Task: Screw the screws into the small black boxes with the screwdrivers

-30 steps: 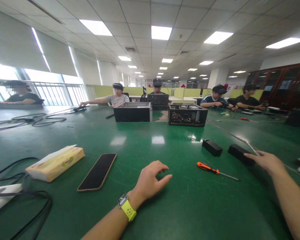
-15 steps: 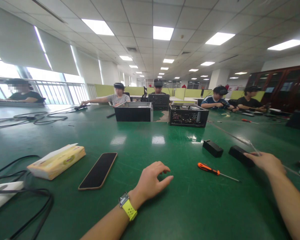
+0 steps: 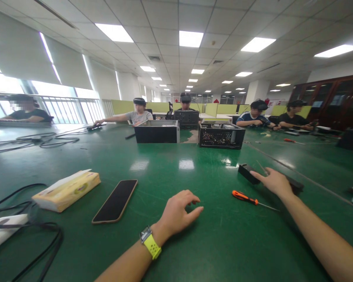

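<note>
Nearest me, toward the near edge of the surface (image 3: 217, 250), my left hand (image 3: 181, 209) rests beside nothing it could grip, its fingers loosely curled with the thumb held apart and no object between them. Left of it, toward the left edge, lies the phone (image 3: 115, 201), with the tissue pack (image 3: 66, 190) just beyond. Right of it, the orange screwdriver (image 3: 244, 197) lies flat, its tip ending close to my right forearm. A little farther out, toward the right edge, my right hand (image 3: 272, 181) is over two black boxes (image 3: 248, 174), low enough to hide parts of both; I can't tell whether it touches either. A thin rod (image 3: 261, 167) pokes up from behind its fingers, which seem to be pinching it, though the grip itself is hidden from me. I read the step in hand as positioning that rod at the boxes; a careful next move would call for settling on one box, steadying it, perhaps with the free left hand, and keeping clear of the screwdriver. Past all this, toward the far edge, a black-sided computer case (image 3: 157, 133) and a perforated case (image 3: 220, 136) stand before a person in grey (image 3: 139, 116).
</note>
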A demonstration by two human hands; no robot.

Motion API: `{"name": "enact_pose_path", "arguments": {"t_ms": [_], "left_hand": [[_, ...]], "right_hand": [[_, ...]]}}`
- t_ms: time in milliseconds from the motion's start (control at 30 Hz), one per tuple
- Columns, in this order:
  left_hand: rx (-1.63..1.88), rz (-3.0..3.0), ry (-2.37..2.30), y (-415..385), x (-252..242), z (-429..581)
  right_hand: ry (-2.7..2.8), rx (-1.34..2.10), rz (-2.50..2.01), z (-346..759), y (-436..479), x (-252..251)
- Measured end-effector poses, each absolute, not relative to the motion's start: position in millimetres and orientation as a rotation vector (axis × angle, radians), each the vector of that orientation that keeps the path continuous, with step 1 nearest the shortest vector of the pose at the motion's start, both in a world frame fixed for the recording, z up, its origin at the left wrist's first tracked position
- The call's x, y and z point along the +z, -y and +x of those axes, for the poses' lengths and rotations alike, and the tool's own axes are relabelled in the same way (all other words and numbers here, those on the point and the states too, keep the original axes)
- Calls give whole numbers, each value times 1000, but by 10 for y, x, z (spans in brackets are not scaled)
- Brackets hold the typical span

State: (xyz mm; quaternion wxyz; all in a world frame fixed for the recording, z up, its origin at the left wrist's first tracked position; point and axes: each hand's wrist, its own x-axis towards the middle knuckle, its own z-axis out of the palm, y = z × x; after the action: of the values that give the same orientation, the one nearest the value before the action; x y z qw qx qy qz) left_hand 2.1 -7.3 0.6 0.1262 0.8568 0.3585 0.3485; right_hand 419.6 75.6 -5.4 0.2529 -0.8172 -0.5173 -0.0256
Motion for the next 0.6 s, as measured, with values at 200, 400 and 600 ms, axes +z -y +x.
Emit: {"name": "enact_pose_path", "arguments": {"t_ms": [200, 400, 600], "left_hand": [[990, 2495, -1049, 59, 0, 18], [1031, 2458, -1065, 73, 58, 27], [1029, 2495, -1058, 100, 63, 68]], "right_hand": [[1484, 109, -2164, 4056, -790, -101], [1953, 604, -1545, 3471, -451, 215], [2340, 725, -1054, 2577, -3, 295]]}}
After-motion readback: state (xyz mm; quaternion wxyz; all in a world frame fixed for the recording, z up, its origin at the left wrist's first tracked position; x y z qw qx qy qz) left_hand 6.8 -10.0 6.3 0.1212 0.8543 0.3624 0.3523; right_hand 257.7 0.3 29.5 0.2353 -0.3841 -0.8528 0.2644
